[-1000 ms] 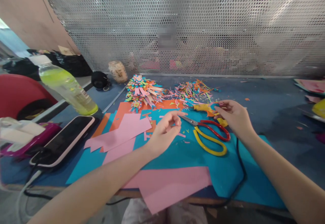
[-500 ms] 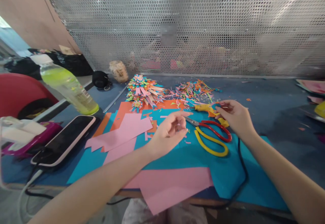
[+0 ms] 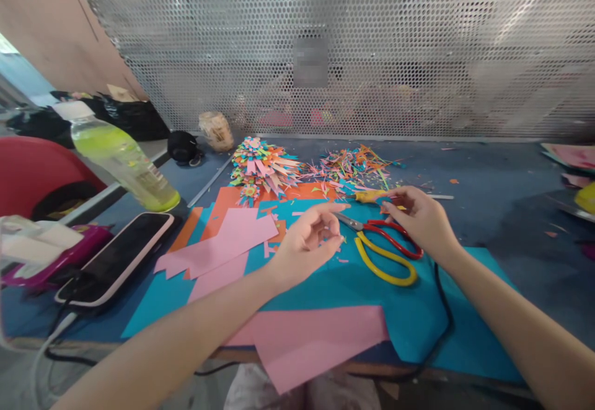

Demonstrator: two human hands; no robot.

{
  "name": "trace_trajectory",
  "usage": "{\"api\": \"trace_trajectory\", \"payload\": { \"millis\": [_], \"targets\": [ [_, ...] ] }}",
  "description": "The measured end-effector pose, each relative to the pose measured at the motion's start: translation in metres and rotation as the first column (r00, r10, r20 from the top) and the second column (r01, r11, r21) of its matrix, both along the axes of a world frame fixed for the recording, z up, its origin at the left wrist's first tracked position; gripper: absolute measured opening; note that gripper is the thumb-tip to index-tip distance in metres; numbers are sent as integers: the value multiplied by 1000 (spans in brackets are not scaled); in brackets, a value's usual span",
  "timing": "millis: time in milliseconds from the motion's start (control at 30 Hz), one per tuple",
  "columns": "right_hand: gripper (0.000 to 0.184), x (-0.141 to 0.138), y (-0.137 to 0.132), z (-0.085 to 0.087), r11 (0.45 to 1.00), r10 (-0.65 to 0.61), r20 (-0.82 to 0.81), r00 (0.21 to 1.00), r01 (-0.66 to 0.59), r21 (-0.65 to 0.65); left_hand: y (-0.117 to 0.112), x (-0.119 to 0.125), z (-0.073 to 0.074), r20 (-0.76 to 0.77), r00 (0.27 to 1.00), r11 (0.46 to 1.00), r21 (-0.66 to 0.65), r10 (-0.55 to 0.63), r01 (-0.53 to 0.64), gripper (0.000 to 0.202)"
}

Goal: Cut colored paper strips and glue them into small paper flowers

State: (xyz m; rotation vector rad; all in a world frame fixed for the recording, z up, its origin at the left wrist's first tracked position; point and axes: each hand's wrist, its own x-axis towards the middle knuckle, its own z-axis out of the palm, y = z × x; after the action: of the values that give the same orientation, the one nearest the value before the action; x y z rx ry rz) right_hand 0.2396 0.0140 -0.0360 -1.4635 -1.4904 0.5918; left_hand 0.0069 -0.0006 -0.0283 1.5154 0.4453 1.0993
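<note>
across the dark blue table (image 3: pixel 502 218), a broad turquoise sheet (image 3: pixel 311 289) bears the working area; behind it sits a cone of layered paper tabs (image 3: pixel 264 165). the left hand (image 3: pixel 309 242) hangs over the sheet, thumb and forefinger apart, nothing seen in it. change noted: over the last second the right hand (image 3: pixel 418 214) has shifted leftward, and from where i stand it now hides the grip of the yellow glue gun (image 3: pixel 370 196). judged effect: handling is centred on the right, the left being free. scissors (image 3: pixel 359 227) lie between the hands, no hold on them evident. past the right knuckles a pale thin stick (image 3: pixel 441 197) has come into view (possibly only uncovered). smallest item: a small blue scrap (image 3: pixel 382 201), apparently pinched between the right thumb and forefinger, whose tips are together; it overlaps the gun's body in view, contact unconfirmed.
</note>
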Motion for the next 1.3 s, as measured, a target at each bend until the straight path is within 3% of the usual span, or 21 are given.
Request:
{"api": "trace_trajectory", "payload": {
  "millis": [367, 467, 633, 967, 1300],
  "targets": [
    [18, 2, 3, -3, 1000, -17, 37, 999, 17, 6, 1, 0, -4, 28, 999, 1000, -10, -24, 24, 45],
    [18, 3, 3, -4, 1000, -18, 54, 998, 18, 6, 0, 2, -3, 69, 996, 997, -48, -51, 55, 50],
    [19, 2, 3, -3, 1000, -16, 62, 998, 16, 8, -2, 3, 2, 65, 998, 989, -148, -8, 18, 40],
    [20, 1, 2, 0, 1000, -25, 75, 997, 24, 15, -6, 1, 4, 82, 996, 978, -209, 24, -7, 102],
    [18, 7, 5, -6, 997, -19, 137, 990, 9, 78, -2, 1, 2, 26, 999, 971, -235, -46, 51, 71]
  ]
}}
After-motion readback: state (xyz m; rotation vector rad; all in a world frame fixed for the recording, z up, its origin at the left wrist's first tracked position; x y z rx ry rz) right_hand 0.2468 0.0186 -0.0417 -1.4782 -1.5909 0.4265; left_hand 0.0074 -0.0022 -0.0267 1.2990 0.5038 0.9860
